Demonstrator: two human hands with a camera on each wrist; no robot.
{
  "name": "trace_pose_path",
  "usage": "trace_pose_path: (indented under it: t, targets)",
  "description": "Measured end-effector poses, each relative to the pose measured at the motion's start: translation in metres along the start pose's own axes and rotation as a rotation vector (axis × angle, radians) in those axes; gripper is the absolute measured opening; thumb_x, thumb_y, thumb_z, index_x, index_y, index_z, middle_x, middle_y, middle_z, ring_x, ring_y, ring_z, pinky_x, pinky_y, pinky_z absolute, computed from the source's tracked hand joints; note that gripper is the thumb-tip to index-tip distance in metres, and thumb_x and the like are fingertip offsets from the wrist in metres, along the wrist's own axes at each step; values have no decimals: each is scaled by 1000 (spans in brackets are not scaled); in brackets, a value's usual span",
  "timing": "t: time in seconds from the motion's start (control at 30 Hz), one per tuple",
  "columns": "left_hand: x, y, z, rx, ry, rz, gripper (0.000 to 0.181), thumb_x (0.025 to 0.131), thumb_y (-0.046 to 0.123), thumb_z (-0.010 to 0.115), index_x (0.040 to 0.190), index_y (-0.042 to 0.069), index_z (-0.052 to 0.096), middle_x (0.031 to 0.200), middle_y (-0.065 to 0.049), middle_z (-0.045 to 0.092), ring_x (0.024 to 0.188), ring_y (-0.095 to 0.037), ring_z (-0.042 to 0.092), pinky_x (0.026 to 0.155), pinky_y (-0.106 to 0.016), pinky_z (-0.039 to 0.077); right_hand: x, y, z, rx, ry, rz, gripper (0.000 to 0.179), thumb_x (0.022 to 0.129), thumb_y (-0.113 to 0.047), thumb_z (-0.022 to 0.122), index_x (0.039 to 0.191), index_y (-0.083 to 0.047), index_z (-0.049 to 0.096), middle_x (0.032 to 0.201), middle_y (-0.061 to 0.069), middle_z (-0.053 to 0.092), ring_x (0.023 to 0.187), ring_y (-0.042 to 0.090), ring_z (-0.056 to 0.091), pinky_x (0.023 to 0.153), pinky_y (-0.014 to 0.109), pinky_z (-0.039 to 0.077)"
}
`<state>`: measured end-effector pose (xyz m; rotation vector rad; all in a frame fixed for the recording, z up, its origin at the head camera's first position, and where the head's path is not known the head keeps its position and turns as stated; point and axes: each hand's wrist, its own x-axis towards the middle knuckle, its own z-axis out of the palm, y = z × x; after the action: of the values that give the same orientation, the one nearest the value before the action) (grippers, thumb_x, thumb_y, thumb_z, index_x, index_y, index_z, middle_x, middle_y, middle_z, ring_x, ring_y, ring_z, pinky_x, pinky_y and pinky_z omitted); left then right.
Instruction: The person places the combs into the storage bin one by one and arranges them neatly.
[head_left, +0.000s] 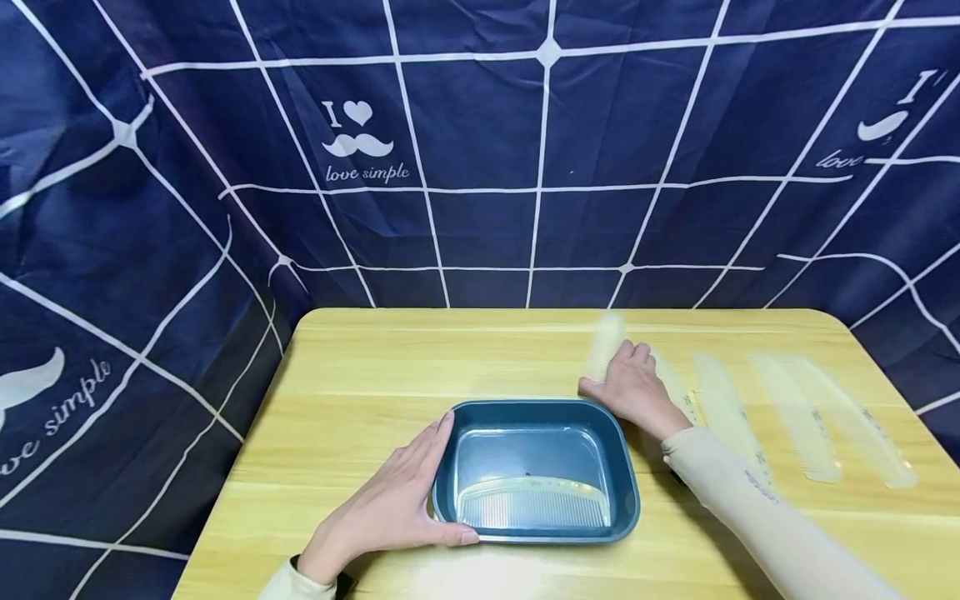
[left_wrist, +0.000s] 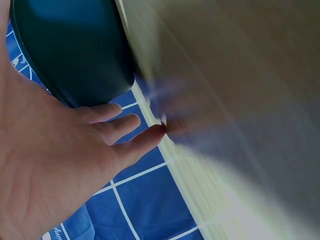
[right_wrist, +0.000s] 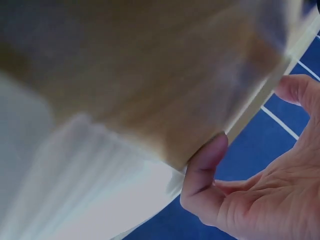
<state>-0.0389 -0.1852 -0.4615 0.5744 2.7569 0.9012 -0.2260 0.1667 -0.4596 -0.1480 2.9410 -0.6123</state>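
A dark teal rectangular tub point(head_left: 536, 408) sits at the front of the wooden table, with one translucent comb point(head_left: 536, 492) lying in its near half. My left hand point(head_left: 397, 496) rests against the tub's left side, thumb at the near rim and straight fingers along the wall. In the left wrist view the fingers touch the tub's outer wall point(left_wrist: 75, 55). Beyond the tub's far right corner, my right hand point(head_left: 637, 387) pinches a pale comb point(head_left: 605, 346), blurred and pointing away from me. The hand hides the comb's near end.
Several more translucent combs lie spread on the right of the table, including a wide one point(head_left: 727, 408), one beside it point(head_left: 798, 421) and the rightmost point(head_left: 862, 421). Dark blue cloth point(head_left: 480, 225) with white lines hangs behind the table point(head_left: 360, 358) and at both sides.
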Motion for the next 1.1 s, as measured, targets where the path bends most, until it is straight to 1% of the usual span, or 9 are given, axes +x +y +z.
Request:
trace_pose_path:
  t: [0.17, 0.33, 0.53, 0.67, 0.8, 0.9, 1.0, 1.07, 1.1]
  targets:
    - [0, 0, 0, -3, 6, 1, 142, 79, 90, 74, 177, 22, -4, 182, -1, 9, 165, -24, 16, 123, -65, 29, 3, 5, -6, -43, -15, -30, 74, 83, -38, 75, 115, 22, 44, 102, 34, 44, 89, 47, 54, 77, 57, 52]
    - [1, -1, 1, 3, 26, 27, 141, 80, 89, 73, 177, 21, -2, 182, 0, 8, 165, -23, 16, 121, -67, 32, 3, 8, -10, -74, -40, -30, 63, 82, -37, 76, 104, 16, 48, 94, 30, 49, 81, 44, 57, 72, 55, 52]
    - [2, -1, 0, 13, 26, 29, 140, 80, 89, 73, 177, 21, -3, 182, 1, 6, 166, -22, 15, 121, -68, 31, 2, 10, -10, -30, -44, -29, 64, 79, -30, 79, 108, 16, 47, 98, 32, 47, 79, 44, 57, 71, 55, 52]
    - [2, -1, 0, 9, 20, 26, 140, 81, 89, 73, 177, 22, -3, 182, 2, 6, 166, -22, 14, 122, -67, 31, 1, 13, -9, 39, -60, -35, 68, 80, -23, 78, 123, 19, 45, 104, 32, 49, 85, 44, 57, 76, 57, 52]
    - [3, 0, 0, 3, 14, 23, 140, 81, 89, 73, 177, 22, -3, 182, 2, 6, 166, -21, 14, 122, -66, 30, 0, 21, -12, 139, -116, -58, 74, 85, -16, 74, 137, 21, 37, 107, 30, 55, 93, 43, 57, 82, 58, 52]
    - [2, 1, 0, -7, 9, 16, 140, 80, 88, 74, 177, 22, -3, 182, 1, 7, 166, -22, 14, 123, -66, 30, -1, 28, -16, 239, -182, -73, 75, 91, -13, 68, 145, 22, 29, 107, 29, 57, 88, 37, 59, 74, 50, 54]
    - [1, 1, 0, -13, 5, 11, 140, 80, 88, 74, 177, 22, -3, 182, 1, 7, 166, -23, 15, 123, -65, 30, -1, 35, -19, 337, -218, -104, 67, 98, -10, 60, 146, 24, 27, 111, 30, 57, 84, 33, 57, 65, 39, 51]
    - [1, 1, 0, -14, 4, 11, 140, 81, 87, 74, 177, 22, -2, 182, 1, 7, 166, -24, 15, 123, -66, 30, -1, 39, -20, 402, -223, -133, 60, 102, -7, 55, 145, 26, 29, 117, 33, 55, 86, 33, 56, 64, 33, 48]
    - [1, 1, 0, -13, 4, 12, 140, 81, 87, 74, 177, 22, -3, 182, 1, 7, 166, -24, 16, 123, -66, 30, -2, 41, -20, 421, -221, -147, 57, 103, -5, 53, 145, 26, 30, 119, 34, 55, 91, 33, 56, 66, 31, 48]
